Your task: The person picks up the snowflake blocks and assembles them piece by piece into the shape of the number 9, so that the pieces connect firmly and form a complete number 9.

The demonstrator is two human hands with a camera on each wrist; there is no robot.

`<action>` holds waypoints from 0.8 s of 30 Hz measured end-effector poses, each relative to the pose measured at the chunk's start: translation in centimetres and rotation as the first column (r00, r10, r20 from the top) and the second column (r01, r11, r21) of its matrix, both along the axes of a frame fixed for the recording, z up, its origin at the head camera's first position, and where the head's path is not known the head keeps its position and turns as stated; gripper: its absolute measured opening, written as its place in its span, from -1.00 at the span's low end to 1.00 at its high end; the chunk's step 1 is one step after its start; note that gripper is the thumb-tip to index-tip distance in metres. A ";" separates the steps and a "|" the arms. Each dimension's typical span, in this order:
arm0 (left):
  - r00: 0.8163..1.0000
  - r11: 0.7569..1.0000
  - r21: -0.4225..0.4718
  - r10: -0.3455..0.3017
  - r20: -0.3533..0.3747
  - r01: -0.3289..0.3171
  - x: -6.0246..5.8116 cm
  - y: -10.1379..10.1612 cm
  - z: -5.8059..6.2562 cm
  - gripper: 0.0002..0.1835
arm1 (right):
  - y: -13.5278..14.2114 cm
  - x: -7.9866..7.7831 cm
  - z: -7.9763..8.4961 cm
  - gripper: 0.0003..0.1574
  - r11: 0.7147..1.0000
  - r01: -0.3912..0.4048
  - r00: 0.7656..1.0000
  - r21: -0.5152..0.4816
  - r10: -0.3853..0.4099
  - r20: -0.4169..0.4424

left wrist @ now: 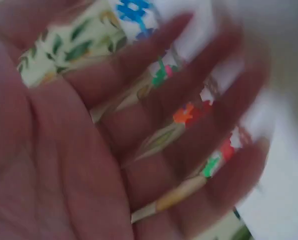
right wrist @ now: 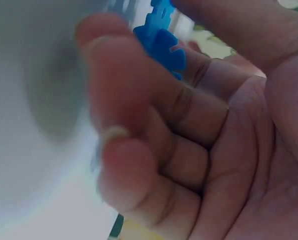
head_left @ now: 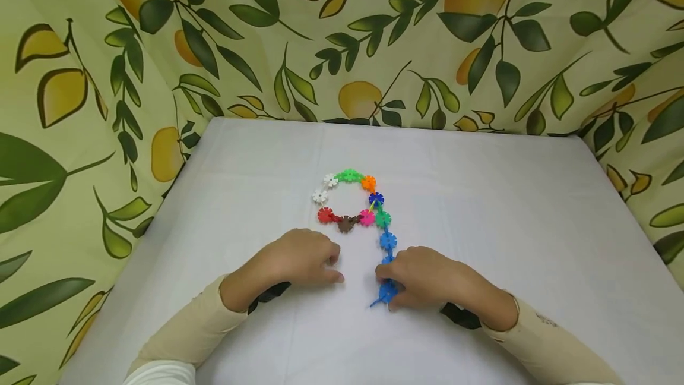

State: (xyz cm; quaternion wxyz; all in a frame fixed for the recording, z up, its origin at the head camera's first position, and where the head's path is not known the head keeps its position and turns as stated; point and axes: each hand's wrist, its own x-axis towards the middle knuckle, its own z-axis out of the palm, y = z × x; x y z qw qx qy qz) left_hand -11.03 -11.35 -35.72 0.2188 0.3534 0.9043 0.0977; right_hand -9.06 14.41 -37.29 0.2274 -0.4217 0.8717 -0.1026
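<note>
A chain of interlocking plastic snowflake discs lies on the white tabletop in the head view. Its ring runs through white discs (head_left: 320, 196), a green disc (head_left: 350, 175), an orange disc (head_left: 369, 183), a dark blue disc (head_left: 376, 199), a pink disc (head_left: 367, 217), a brown disc (head_left: 345, 224) and a red disc (head_left: 325, 214). From a teal disc (head_left: 383, 218), a tail of blue discs (head_left: 388, 241) extends toward the person. My right hand (head_left: 427, 275) holds the tail's near end between thumb and fingers, partly hiding it. Left of the tail, my left hand (head_left: 301, 257) hovers with relaxed fingers, holding nothing.
The white tabletop (head_left: 256, 165) surrounds the chain. A curtain (head_left: 369, 34) printed with fruit and leaves hangs along the back and both sides. Dark wrist straps (head_left: 269, 294) show under the forearms.
</note>
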 end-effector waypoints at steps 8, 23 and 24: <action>0.981 0.989 -0.027 0.141 -0.132 -0.145 -1.3 -1.1 -1.3 -0.47 | 0.7 -1.0 -0.5 -0.64 0.996 0.054 0.998 -0.067 -0.055 -0.006; 0.997 0.996 0.056 0.065 -0.032 -0.063 -2.0 -1.3 -2.0 -0.46 | 0.4 -1.4 -1.6 -0.65 0.980 0.116 0.992 -0.163 -0.120 -0.021; 0.997 0.997 0.054 0.065 -0.030 -0.063 -2.0 -1.2 -2.0 -0.46 | 0.3 -1.3 -1.7 -0.65 0.977 0.116 0.992 -0.177 -0.121 -0.018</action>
